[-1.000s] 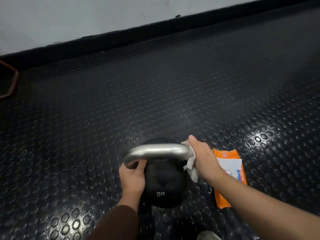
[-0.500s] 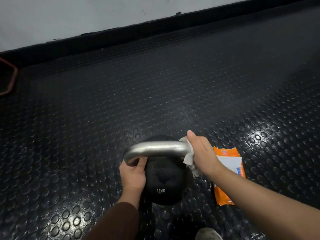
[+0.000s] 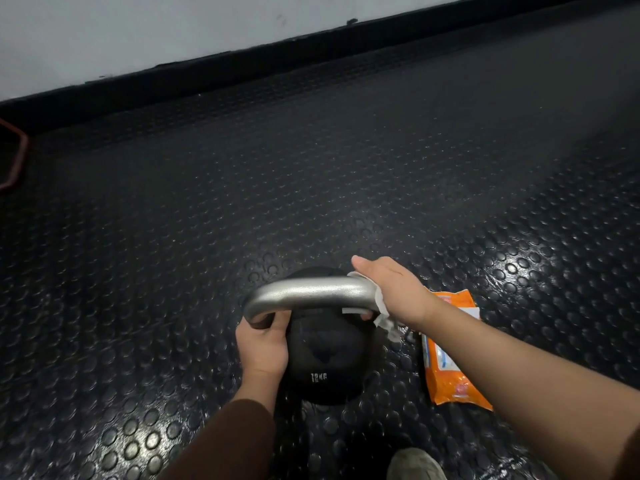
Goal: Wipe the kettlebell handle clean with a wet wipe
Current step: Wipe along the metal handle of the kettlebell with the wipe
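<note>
A black kettlebell (image 3: 329, 362) stands on the studded rubber floor, its silver handle (image 3: 311, 294) arching across the top. My left hand (image 3: 263, 344) grips the left end of the handle where it meets the ball. My right hand (image 3: 391, 291) is wrapped round the handle's right bend with a white wet wipe (image 3: 382, 311) pressed between palm and metal. A crumpled tail of the wipe hangs below my wrist.
An orange pack of wipes (image 3: 450, 358) lies on the floor just right of the kettlebell, partly under my right forearm. A shoe tip (image 3: 414, 465) shows at the bottom edge. A red-edged object (image 3: 15, 157) sits far left by the black skirting.
My right hand with the wipe has slid slightly up and over the right bend of the handle. The left hand keeps the same hold.
</note>
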The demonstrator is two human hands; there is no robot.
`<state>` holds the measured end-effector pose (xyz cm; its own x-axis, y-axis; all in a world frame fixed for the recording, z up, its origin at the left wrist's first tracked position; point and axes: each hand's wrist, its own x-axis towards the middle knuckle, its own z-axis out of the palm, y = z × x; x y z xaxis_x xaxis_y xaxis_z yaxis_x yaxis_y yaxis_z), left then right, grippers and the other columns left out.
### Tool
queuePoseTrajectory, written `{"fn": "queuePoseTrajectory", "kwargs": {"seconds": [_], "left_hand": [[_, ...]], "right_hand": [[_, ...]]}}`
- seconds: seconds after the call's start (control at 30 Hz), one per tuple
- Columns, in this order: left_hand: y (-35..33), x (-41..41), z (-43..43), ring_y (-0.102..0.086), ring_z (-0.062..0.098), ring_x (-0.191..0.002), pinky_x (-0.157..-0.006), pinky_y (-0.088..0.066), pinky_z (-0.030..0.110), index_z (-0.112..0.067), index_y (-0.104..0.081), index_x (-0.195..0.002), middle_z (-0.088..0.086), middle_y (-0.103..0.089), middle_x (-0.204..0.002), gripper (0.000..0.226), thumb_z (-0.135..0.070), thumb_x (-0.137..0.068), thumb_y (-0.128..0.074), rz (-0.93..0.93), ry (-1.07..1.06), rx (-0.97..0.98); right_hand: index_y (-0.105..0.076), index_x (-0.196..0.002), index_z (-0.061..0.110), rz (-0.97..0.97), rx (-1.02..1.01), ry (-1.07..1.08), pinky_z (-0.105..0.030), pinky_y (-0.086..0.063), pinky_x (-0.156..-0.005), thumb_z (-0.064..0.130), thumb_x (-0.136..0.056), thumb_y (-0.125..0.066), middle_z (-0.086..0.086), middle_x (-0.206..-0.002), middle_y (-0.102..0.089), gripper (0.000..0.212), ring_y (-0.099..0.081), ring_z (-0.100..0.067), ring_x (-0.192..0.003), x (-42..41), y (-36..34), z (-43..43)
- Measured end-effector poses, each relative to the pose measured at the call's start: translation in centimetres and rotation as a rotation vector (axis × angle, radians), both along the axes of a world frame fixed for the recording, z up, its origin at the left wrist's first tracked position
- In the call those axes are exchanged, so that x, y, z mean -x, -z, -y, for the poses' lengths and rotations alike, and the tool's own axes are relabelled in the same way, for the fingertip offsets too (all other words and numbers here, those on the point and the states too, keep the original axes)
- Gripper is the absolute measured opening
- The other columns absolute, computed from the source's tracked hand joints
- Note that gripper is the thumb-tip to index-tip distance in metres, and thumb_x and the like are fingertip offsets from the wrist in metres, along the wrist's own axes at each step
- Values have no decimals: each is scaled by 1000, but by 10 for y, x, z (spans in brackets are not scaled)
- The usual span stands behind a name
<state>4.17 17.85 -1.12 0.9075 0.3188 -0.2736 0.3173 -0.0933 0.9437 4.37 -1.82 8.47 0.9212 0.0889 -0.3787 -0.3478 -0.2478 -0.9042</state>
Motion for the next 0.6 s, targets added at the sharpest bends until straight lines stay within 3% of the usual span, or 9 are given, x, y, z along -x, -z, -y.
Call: {"fn": "queuePoseTrajectory", "kwargs": {"seconds": [0.1, 0.17, 0.23, 0.3, 0.37, 0.43, 0.47, 0.53, 0.6], "left_hand": [[-2, 0, 1, -62, 12, -75, -75, -46, 29, -5, -67, -87, -3, -66, -77, 13, -16, -82, -72, 12, 1, -1], [-2, 1, 1, -62, 12, -75, -71, -46, 27, -4, -67, -88, -2, -67, -78, 15, -16, -82, -72, 13, 2, 13], [-3, 1, 1, -63, 11, -75, -69, -48, 26, -4, -68, -87, -1, -67, -79, 14, -17, -82, -72, 17, 4, 25], [-3, 1, 0, -63, 10, -74, -69, -48, 27, -11, -68, -82, -3, -68, -78, 8, -17, -82, -72, 12, 5, 27], [-4, 1, 0, -62, 8, -74, -69, -47, 27, -14, -66, -80, -4, -67, -77, 7, -17, -82, -72, 6, 10, 15], [-2, 1, -1, -62, 8, -74, -73, -46, 29, -14, -66, -81, -4, -67, -78, 7, -18, -82, -72, -3, 13, 11], [-1, 1, -1, -62, 9, -75, -75, -46, 30, -15, -66, -79, -4, -67, -78, 7, -18, -82, -72, -6, 15, 8], [-1, 0, -1, -63, 10, -75, -77, -47, 31, -20, -65, -77, -4, -67, -79, 9, -19, -82, -72, -10, 13, 3], [-2, 0, 0, -63, 10, -76, -77, -47, 32, -21, -64, -76, -5, -67, -79, 9, -19, -82, -72, -16, 7, 17]], "right_hand": [[-57, -67, -2, 58, -40, 121, -20, -33, -36, 31, -104, -28, -8, -40, -47, 57, -40, -16, -29, 14, 5, -7], [-62, -75, 13, 199, -51, 275, -18, -36, -37, 21, -105, -29, -1, -43, -50, 45, -46, -10, -37, 31, 11, -18], [-62, -77, 17, 366, 22, 381, -13, -39, -48, 13, -102, -31, -3, -58, -54, 40, -50, -2, -52, 39, 18, -24], [-60, -66, 21, 374, 7, 338, -23, -40, -48, 18, -102, -29, -11, -55, -51, 48, -52, -14, -53, 34, 21, -21], [-57, -53, 10, 264, -52, 223, -29, -34, -38, 29, -103, -27, -22, -45, -43, 61, -44, -30, -42, 24, 19, -13], [-50, -56, -16, 161, -82, 119, -20, -35, -35, 39, -99, -26, -30, -43, -42, 73, -42, -28, -34, 13, 17, -7], [-48, -58, -21, 126, -91, 92, -17, -38, -38, 41, -97, -26, -37, -45, -43, 76, -42, -28, -34, 10, 18, -4], [-47, -61, -21, 119, -92, 74, -17, -41, -42, 44, -96, -26, -40, -48, -44, 78, -43, -27, -35, 7, 20, -2], [-48, -61, -18, 127, -116, 104, -21, -36, -35, 44, -100, -26, -29, -43, -42, 76, -41, -26, -32, 10, 20, -4]]}}
